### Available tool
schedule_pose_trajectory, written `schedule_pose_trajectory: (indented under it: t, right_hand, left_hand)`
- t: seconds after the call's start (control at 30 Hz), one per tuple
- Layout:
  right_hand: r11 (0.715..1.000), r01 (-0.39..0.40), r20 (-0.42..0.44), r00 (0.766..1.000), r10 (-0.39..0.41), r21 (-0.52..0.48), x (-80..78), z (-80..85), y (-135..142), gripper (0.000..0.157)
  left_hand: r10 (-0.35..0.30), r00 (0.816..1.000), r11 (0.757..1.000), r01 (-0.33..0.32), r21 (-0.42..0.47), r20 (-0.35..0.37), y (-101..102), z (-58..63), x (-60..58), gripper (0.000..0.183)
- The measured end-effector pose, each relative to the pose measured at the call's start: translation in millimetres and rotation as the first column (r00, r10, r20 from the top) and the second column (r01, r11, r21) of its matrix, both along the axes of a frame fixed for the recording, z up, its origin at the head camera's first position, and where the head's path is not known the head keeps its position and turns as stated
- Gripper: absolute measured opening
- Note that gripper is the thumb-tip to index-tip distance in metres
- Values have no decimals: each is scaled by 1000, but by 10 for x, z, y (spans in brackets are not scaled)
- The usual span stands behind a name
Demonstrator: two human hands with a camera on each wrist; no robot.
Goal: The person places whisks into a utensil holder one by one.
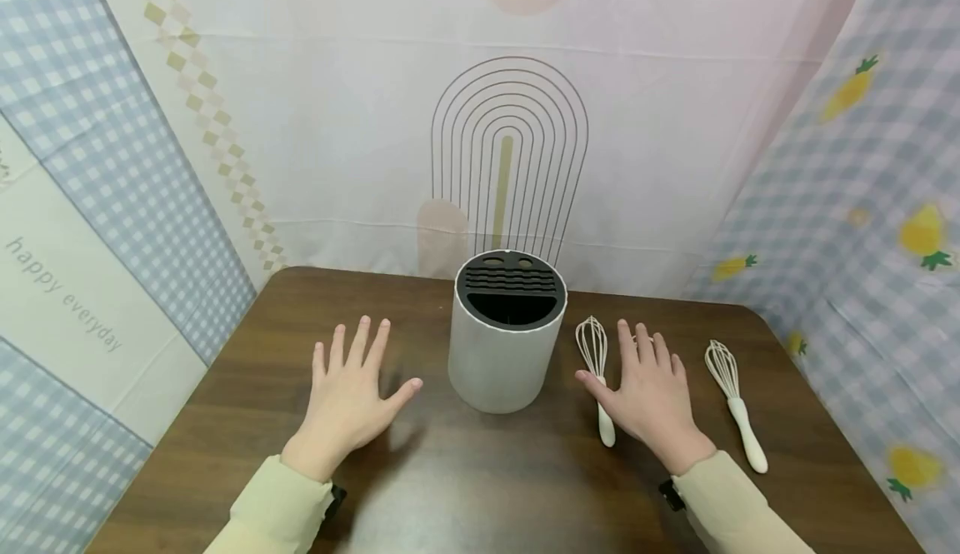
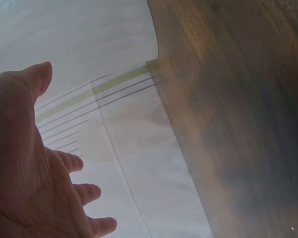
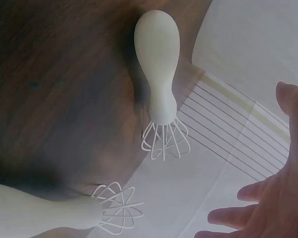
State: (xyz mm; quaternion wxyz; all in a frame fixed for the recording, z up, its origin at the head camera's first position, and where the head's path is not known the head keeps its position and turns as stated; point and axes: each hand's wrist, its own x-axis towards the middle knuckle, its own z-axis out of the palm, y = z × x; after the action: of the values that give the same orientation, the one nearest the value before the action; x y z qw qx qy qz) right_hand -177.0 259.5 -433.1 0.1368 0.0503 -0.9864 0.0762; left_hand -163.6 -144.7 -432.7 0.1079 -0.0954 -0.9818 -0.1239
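Standing holder (image 1: pixel 501 371), slotted insert (image 1: pixel 512 284) (black), whisk (image 1: pixel 606 425) nearby

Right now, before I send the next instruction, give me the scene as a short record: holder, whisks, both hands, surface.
holder: white cylinder, upright, black slotted top
left hand: left of holder, fingers spread, holding nothing
right hand: right of holder, fingers extended, holding nothing
left whisk: lying between holder and right hand
right whisk: lying right of the right hand
wire loops: behind right fingers; probably another whisk, mostly hidden
table: brown, wood-grained
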Motion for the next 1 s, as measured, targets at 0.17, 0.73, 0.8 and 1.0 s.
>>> schedule_pose_trajectory:
  t: [0.17,0.73,0.8,1.0]
  right_hand:
    - [999,-10,17,1000,11,-46,-4,22,-11,104]
    - [891,90,328,942,69,-445,-175,3,-11,103]
    - [888,95,345,936,75,-450,-188,-11,-14,101]
    - [869,133,386,920,71,-477,-229,-79,28,95]
  left_hand:
    - [-6,1000,1000,6,-7,0,1,22,-13,99]
    - [-80,996,941,62,332,41,226,225,-95,105]
    - [-98,995,921,82,380,23,270,245,-102,105]
    - [-155,988,827,125,548,9,437,303,-132,101]
